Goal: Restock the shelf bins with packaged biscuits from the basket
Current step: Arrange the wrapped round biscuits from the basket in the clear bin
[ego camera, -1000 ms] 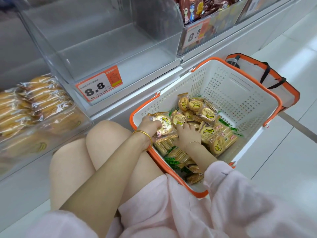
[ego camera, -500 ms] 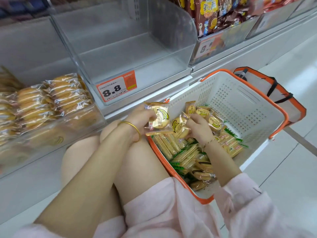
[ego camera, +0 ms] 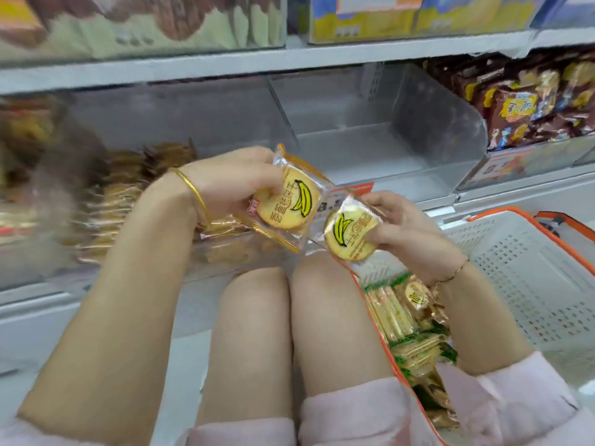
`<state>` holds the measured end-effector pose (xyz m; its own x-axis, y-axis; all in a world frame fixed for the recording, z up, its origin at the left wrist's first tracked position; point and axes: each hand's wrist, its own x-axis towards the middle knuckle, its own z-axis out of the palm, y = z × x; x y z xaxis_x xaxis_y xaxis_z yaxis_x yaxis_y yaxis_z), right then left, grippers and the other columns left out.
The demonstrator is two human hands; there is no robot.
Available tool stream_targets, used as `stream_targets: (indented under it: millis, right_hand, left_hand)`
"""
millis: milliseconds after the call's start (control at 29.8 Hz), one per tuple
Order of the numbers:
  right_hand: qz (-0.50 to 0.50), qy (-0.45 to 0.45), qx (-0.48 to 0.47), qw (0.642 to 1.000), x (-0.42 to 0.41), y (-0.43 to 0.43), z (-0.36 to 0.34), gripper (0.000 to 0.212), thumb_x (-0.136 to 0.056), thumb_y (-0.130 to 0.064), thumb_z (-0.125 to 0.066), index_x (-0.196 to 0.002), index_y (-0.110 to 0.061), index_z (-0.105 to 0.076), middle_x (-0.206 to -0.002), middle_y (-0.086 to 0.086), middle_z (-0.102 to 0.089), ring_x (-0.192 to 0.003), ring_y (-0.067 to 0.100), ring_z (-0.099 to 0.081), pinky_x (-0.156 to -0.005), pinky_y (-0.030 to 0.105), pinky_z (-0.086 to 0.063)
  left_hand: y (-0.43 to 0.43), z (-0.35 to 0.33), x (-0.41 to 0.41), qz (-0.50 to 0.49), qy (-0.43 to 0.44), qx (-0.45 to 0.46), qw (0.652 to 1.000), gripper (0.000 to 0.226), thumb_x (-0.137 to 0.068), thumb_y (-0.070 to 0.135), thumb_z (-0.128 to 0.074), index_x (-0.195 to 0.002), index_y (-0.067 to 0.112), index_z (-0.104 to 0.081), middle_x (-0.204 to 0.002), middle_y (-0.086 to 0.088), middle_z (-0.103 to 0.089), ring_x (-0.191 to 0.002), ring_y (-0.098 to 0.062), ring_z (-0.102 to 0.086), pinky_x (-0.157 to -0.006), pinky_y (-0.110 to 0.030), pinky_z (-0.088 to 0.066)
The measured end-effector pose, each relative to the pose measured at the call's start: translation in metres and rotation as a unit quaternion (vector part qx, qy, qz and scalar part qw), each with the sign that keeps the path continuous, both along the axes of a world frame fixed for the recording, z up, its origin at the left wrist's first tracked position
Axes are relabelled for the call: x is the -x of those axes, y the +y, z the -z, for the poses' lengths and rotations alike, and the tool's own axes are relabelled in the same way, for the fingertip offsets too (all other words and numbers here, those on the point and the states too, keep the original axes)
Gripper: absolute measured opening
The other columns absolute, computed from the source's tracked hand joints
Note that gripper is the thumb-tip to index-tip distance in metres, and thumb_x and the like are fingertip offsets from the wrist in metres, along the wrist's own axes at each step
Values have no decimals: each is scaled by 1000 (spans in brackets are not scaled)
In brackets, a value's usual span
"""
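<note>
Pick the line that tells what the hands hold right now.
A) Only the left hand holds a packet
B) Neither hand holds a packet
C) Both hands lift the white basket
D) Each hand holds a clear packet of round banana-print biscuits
D: the left hand grips a clear banana-print biscuit packet and the right hand grips a second banana-print packet, both outside the white plastic basket with the orange rim.

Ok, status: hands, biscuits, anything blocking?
Left hand grips a banana biscuit pack. Right hand grips a second pack. Empty bin ahead, nothing blocking.
</note>
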<state>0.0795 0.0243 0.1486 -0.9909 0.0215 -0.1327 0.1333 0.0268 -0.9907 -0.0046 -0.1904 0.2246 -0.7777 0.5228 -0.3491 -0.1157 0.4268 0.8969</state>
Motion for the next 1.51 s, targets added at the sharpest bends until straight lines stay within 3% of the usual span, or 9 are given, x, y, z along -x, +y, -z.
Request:
stream_targets:
  millis: [67,201,335,503,704,905,1173,1374,1508]
  right_hand:
    - [-31,37,-52,997,11,-17,-14,46,-59,-1,-58,-99,-22,-60,-94,-3,-65,-82,10,-62,-72,28,-53]
    - [-10,119,-113,986,45,-53,-35,52,-71,17,-58,-109,-19,-57,-96,-6,-62,-80,6,-59,-72,22,-51]
    - [74,194,-246,947,87,-89,-43,40,-73,1,-64,-104,-22,-52,-87,-8,-60,-77,13,-59,-73,23,-51]
    - [98,248,-383,885,133,-115,-45,30,-81,-7,-61,-111,-14,-57,-100,0,-62,-94,19,-58,-84,32,-47]
    - [87,247,-586,767,171,-121,-21,33,-86,-1,-52,-114,-18,-59,-103,10,-65,-97,35,-54,-79,42,-47]
    - [44,202,-677,707,182,-135,-12,30,-82,6,-47,-104,-10,-61,-101,14,-63,-99,35,-52,-69,35,-32]
    - [33,134,-688,712,189,-145,-1,33,-82,4,-47,-111,-6,-57,-107,16,-61,-107,35,-50,-77,35,-38]
    - [-57,58,-623,778,195,-135,12,38,-85,3,-44,-117,-12,-57,-114,16,-61,-108,36,-54,-85,37,-48]
    - [-82,42,-635,767,193,-135,12,46,-83,6,-42,-127,-8,-47,-116,19,-59,-106,36,-55,-83,39,-47]
  left_hand:
    - [-22,-10,5,-18,25,14,999,33,-61,10,-54,-93,6,-46,-91,-18,-50,-78,-30,-58,-72,-45,-54]
    - [-52,-15,23,-82,107,57,989,18,-88,-1,-48,-75,11,-44,-75,-9,-57,-50,-9,-61,-40,-22,-50]
    - [-69,-1,53,-184,208,87,957,15,-86,9,-53,-97,13,-43,-77,0,-49,-59,-10,-49,-41,-23,-42]
    - [-65,27,92,-239,307,86,917,35,-87,7,-56,-121,7,-47,-109,-8,-53,-100,-23,-53,-72,-19,-35]
    - [-59,64,123,-206,327,158,908,41,-87,4,-54,-126,8,-43,-113,-20,-60,-100,-37,-58,-81,-37,-48]
    - [-59,87,135,-102,341,316,879,34,-89,4,-49,-120,14,-43,-109,-16,-59,-107,-36,-54,-101,-45,-37]
    - [-66,84,139,-10,387,448,806,40,-90,-1,-45,-126,17,-41,-106,-13,-57,-107,-33,-53,-102,-45,-32]
    - [-59,88,139,38,360,416,834,35,-92,2,-42,-125,15,-46,-120,-13,-57,-110,-32,-54,-92,-39,-40]
    - [-56,89,136,63,326,413,848,42,-91,0,-38,-130,14,-47,-126,-13,-56,-113,-31,-52,-94,-40,-42]
